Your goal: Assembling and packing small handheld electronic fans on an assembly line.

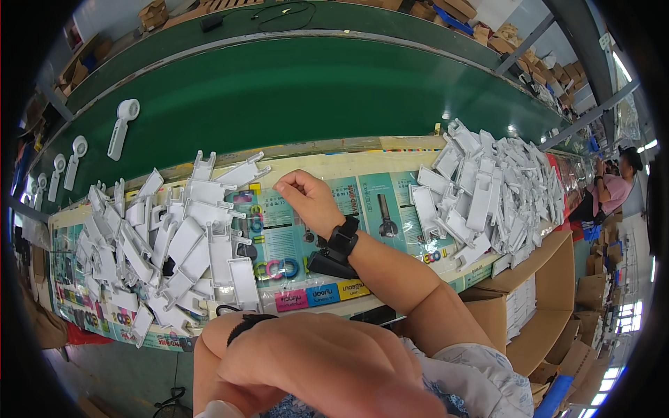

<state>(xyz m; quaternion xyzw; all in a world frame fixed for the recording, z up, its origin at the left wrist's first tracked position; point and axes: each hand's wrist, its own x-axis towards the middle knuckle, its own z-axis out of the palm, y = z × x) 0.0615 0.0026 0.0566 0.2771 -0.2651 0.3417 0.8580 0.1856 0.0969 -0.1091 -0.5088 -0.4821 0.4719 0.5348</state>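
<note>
White plastic parts lie in two heaps on my workbench (327, 164), which is covered with printed colour sheets: the left heap (167, 237) spreads toward the left end and the near edge, and the right heap (495, 195) is stacked high at the right end. My right hand (306, 198) hovers over the bare middle strip between them, fingers curled together into a loose fist. I cannot tell whether anything small is pinched inside it; nothing shows. A black wrist device (339, 245) is strapped just behind it. My left hand (313, 362) is down at the near edge, close to the camera, knuckles up and fingers tucked under, so I cannot tell whether it holds anything either.

The nearest parts to my right hand are the flat pieces at the inner fringe of the left heap, just beside my knuckles but not touching. The right heap is further off.

I judge the risks to be plain ones. Both heaps are loose and interlocked, so pulling one piece could drag its neighbours along. Pieces at the near edge of the left heap already overhang it, and my forearm could sweep them off. Beyond the far edge runs the green conveyor belt (293, 90), with a few finished white handles (122, 127) on it.
</note>
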